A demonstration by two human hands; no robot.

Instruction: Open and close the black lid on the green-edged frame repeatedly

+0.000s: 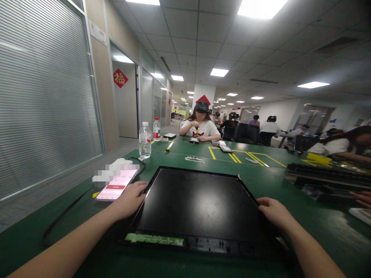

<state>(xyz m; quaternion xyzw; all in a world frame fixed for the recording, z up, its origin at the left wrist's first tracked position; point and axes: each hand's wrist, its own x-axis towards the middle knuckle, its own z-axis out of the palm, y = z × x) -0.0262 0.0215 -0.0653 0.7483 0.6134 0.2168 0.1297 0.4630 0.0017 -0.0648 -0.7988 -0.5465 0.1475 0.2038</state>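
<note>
A black flat display panel [199, 204] in a thin dark frame lies in front of me on the green table. A narrow green circuit board [155, 239] runs along the left part of its near edge. My left hand [133, 197] is closed at the panel's left side, its fingertips against the frame. On the opposite side my right hand [271, 210] grips the right edge, with some fingers hidden beneath or behind it. Left of the panel, close to my left hand, lies a phone [117, 187] with a lit pink screen.
Two water bottles, one clear [145, 143] and one red-labelled [157, 129], stand at the far left. Yellow tape [213, 153] marks the green table [174, 159]. A person [201, 125] works opposite. Dark strips [319, 175] lie to the right, near another person's hand [362, 199].
</note>
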